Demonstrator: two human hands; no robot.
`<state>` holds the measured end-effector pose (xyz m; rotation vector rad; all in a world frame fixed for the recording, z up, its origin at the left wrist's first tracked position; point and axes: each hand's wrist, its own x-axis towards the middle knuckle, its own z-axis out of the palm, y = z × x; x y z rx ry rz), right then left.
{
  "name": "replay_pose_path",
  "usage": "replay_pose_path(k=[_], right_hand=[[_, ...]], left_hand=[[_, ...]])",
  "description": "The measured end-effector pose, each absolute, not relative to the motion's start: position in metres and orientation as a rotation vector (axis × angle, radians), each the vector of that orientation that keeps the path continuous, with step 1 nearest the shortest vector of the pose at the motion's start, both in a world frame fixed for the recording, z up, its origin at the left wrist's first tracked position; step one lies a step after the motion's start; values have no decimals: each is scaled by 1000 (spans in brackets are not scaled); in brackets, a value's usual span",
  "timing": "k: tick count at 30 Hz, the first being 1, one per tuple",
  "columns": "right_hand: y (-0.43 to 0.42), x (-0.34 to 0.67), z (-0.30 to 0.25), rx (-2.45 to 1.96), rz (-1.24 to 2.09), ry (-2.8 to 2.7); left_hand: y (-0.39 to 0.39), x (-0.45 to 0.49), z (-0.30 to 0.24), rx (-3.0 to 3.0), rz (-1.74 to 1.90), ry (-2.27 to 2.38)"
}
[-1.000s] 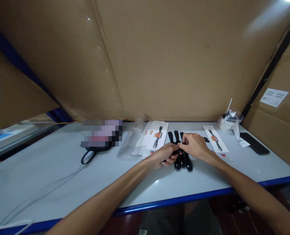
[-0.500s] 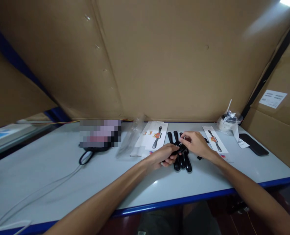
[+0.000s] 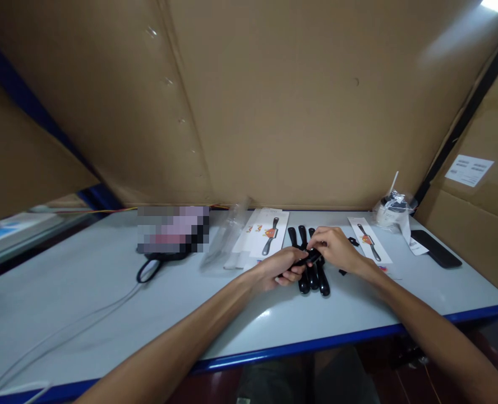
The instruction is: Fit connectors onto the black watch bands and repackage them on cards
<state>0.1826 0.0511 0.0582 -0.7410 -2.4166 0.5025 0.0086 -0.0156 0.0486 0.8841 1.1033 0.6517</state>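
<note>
My left hand (image 3: 286, 266) is closed around one handle of a black spokeshave (image 3: 310, 257), held just above the table. My right hand (image 3: 335, 248) is closed too, its thumb and fingers pinching at the tool's middle; the exact part under the fingertips is hidden. Beneath lie three more black spokeshaves (image 3: 324, 285) side by side, partly covered by my hands. Small black parts (image 3: 352, 241) rest just beyond my right hand. A printed card (image 3: 370, 240) with a spokeshave picture lies to the right, and a stack of such cards (image 3: 270, 235) to the left.
Clear plastic sleeves (image 3: 226, 238) lie left of the cards. Farther left is a blurred-out device (image 3: 173, 230) with a black loop and white cable. At right are a plastic-wrapped cup (image 3: 390, 212) and a flat black case (image 3: 436, 248). Cardboard (image 3: 274, 112) walls the back.
My right hand's fingertips have lowered slightly onto the middle of the held spokeshave, and the tool has tilted a little. My left hand keeps its grip in nearly the same place.
</note>
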Motion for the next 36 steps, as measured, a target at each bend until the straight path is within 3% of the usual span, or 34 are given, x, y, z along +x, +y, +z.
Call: replay_pose_path(k=[19, 30, 36], right_hand=[[52, 182, 60, -713, 475, -2488], [52, 184, 57, -684, 188, -2564], [49, 182, 61, -759, 310, -2548]], left_hand=[[-17, 13, 55, 907, 619, 1164], [-18, 13, 52, 989, 623, 1179], [-19, 14, 49, 1015, 625, 1157]])
